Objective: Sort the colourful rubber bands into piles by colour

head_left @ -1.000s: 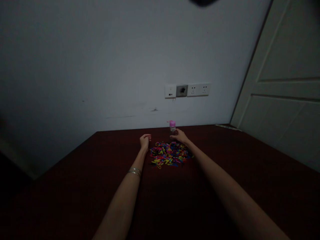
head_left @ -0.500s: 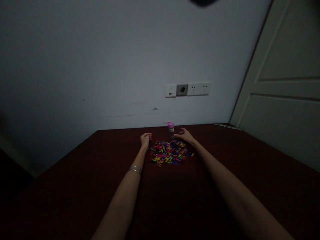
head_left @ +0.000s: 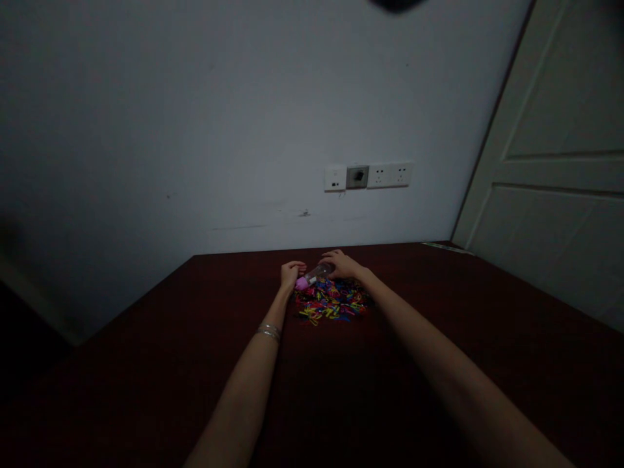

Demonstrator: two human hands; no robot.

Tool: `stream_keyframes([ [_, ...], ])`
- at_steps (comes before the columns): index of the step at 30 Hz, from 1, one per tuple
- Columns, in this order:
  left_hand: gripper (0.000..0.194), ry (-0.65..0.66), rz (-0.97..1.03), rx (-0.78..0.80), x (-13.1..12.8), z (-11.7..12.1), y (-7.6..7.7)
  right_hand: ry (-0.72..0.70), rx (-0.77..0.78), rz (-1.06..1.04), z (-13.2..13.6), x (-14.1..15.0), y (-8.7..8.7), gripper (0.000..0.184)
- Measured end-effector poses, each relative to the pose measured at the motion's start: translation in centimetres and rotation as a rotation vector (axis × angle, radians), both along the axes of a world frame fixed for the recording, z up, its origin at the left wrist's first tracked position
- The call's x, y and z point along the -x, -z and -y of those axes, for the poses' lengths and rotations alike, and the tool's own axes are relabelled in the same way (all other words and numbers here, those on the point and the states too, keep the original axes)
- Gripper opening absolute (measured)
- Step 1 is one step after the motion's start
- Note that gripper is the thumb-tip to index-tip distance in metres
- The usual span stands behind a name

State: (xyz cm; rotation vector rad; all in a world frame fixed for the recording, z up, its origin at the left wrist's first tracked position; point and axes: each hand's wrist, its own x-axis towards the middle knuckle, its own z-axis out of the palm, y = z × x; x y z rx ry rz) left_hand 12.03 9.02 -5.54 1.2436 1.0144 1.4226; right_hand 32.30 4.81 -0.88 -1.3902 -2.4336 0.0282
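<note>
Pale grey, the wall [head_left: 253, 117] is met at its foot by a dark red table [head_left: 146, 338], on which a pile of small coloured loops [head_left: 336, 305] is spread. By the right hand [head_left: 341, 265], the clear bottle [head_left: 319, 273] is gripped around its base end. The left hand [head_left: 291, 273] is held loosely curled, with nothing seen in it. At the far left side of the pile the bottle is held aslant, its long axis pointed from the right hand across to the left; closest to the left hand is the pink cap [head_left: 302, 283], though whether it is touched cannot be told
</note>
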Motion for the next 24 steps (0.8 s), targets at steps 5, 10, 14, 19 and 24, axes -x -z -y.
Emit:
stream_keyframes([
  [5, 0.022, -0.021, 0.050, -0.013, 0.2, 0.3, -0.1, -0.068, -0.041, -0.076, 0.0, -0.4, -0.7, 0.054],
  [10, 0.022, -0.135, 0.052, 0.006, 0.1, 0.3, -0.2, 0.062, -0.047, -0.208, -0.4, -2.6, -0.5, 0.051],
  [14, 0.020, -0.054, 0.142, 0.018, 0.1, 0.3, -0.3, 0.192, -0.025, -0.189, -0.8, -4.2, 0.7, 0.050],
  [19, 0.020, -0.080, 0.126, 0.020, 0.1, 0.6, -0.5, 0.250, -0.017, -0.098, -1.0, -4.6, 2.2, 0.056],
  [24, 0.022, -0.088, 0.132, 0.001, 0.2, 0.7, -0.4, 0.311, 0.015, -0.058, -1.1, -4.1, 2.5, 0.064],
])
